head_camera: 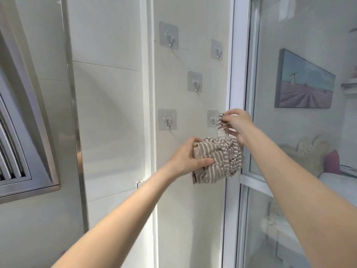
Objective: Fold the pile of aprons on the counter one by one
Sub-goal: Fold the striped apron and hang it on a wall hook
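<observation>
**Striped apron held at a wall hook**

A cream tiled wall carries five clear adhesive hooks: an upper left hook, an upper right hook, a middle hook, a lower left hook and a lower right hook. A white vertical trim strip divides the wall. At far left a metal-framed vent leans into view. To the right, a white door frame borders a glass panel; through the glass appear a landscape painting and a pink cushion on pale furniture.

The apron, brown with white stripes, is bunched into a compact bundle in front of the wall, below the lower right hook and between the two hands. The left hand grips the bundle's left side, thumb beneath and fingers curled over the top. The right hand pinches a narrow striped loop rising from the bundle, holding it just beside the lower right hook; whether the loop touches the hook cannot be told. The right hand and the loop partly hide that hook.
</observation>
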### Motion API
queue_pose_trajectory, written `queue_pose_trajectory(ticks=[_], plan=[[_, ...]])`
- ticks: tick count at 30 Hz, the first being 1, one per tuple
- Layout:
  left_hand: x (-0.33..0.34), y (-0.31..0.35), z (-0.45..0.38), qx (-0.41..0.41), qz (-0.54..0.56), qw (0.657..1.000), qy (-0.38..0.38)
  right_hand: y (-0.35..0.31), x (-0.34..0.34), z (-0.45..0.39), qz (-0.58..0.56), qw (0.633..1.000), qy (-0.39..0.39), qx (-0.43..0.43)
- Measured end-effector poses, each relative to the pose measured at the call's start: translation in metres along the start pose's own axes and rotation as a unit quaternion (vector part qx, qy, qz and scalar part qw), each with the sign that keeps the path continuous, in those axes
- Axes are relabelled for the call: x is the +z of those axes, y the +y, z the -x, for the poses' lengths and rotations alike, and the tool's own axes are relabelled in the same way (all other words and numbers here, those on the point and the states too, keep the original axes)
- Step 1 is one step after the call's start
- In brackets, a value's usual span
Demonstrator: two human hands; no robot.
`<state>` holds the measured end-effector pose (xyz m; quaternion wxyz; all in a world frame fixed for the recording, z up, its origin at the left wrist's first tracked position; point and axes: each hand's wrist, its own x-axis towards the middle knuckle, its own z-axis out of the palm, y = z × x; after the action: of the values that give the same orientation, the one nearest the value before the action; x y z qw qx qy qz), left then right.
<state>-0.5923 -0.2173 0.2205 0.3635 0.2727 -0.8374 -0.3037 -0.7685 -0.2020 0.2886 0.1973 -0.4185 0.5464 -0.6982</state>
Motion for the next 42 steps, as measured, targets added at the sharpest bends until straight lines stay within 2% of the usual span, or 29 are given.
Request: queue_pose_trajectory(ticks=[4, 6, 8, 13, 19, 23, 27, 32, 38, 42], plan=[[0.019, -0.004, -0.030, -0.018, -0.026, 0.999, -0.016, 0.006, -0.006, -0.023, 0.128, 0.989, 0.066, -0.038], [0.020, -0.007, -0.040, -0.016, -0.082, 0.996, -0.021, 0.006, -0.006, -0.032, 0.202, 0.974, 0.084, -0.053], [0.019, -0.008, -0.047, -0.010, -0.128, 0.992, -0.016, 0.006, -0.005, -0.040, 0.215, 0.971, 0.097, -0.045], [0.017, -0.011, -0.056, -0.018, -0.139, 0.990, -0.005, 0.007, 0.008, -0.043, 0.189, 0.978, 0.083, -0.022], [0.026, -0.016, -0.053, -0.041, -0.172, 0.984, -0.020, 0.019, 0.026, -0.045, 0.309, 0.949, 0.062, -0.024], [0.037, -0.026, -0.047, -0.059, -0.256, 0.963, -0.059, 0.036, 0.023, -0.033, 0.376, 0.926, 0.023, -0.022], [0.044, -0.033, -0.042, -0.059, -0.284, 0.955, -0.065, 0.047, -0.001, -0.026, 0.352, 0.935, 0.031, -0.031], [0.048, -0.035, -0.039, -0.067, -0.259, 0.962, -0.053, 0.055, -0.034, -0.015, 0.408, 0.908, 0.057, -0.073], [0.041, -0.038, -0.026, -0.065, -0.233, 0.969, -0.047, 0.063, -0.041, 0.002, 0.413, 0.905, 0.045, -0.093], [0.028, -0.035, 0.000, -0.008, -0.195, 0.981, 0.020, 0.045, -0.013, 0.025, 0.361, 0.917, 0.031, -0.169]])
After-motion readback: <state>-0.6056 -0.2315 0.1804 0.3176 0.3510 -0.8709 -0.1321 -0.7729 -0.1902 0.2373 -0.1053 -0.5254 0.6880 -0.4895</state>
